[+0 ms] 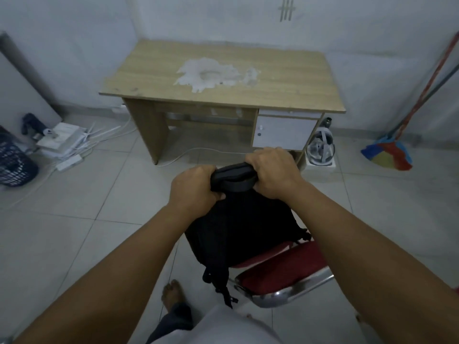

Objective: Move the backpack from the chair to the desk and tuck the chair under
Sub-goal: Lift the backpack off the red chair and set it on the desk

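Observation:
A black backpack (238,229) hangs over the red chair (285,269), which has a chrome frame and stands at the lower right. My left hand (196,187) and my right hand (270,170) both grip the backpack's top edge, one at each end. Whether the bag's bottom still rests on the seat is hidden. A strap dangles below the bag toward the floor. The wooden desk (285,78) stands ahead against the wall, its top worn with a pale patch in the middle.
A white drawer unit (283,132) fills the desk's right side. Beside it stands a white fan-like appliance (320,150). A broom (387,155) leans at the right wall. Cables, white boxes (62,142) and a dark mesh basket (15,165) lie at the left. My bare foot (172,294) is below.

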### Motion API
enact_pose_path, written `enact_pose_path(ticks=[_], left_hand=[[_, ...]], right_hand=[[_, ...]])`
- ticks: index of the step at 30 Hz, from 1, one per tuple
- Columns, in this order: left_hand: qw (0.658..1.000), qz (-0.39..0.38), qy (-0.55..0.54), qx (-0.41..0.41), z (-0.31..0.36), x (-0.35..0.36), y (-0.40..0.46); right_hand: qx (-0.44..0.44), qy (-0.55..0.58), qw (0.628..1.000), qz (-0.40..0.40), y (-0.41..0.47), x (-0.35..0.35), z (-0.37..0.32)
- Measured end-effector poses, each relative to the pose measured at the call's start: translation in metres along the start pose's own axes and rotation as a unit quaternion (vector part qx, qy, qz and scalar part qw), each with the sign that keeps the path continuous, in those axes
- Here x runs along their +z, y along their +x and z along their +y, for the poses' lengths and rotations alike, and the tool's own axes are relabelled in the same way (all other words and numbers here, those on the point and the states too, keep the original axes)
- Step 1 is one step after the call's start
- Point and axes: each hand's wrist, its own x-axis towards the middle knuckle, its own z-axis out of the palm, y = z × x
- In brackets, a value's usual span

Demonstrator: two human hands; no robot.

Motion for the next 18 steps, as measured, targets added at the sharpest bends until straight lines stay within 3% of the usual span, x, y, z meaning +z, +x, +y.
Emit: enact_pose_path(ticks=[12,18], left_hand=[[0.996,-0.043,-0.002,0.08,-0.121,-0.067,0.1],[0.991,-0.026,0.017,0.128,-0.174,-0.106,0.145]], right_hand=[[0.077,-0.002,0.997,0.014,0.127,-0.013,-0.063],[0.121,0.023,0.991,0.043,0.185,-0.011,-0.093]])
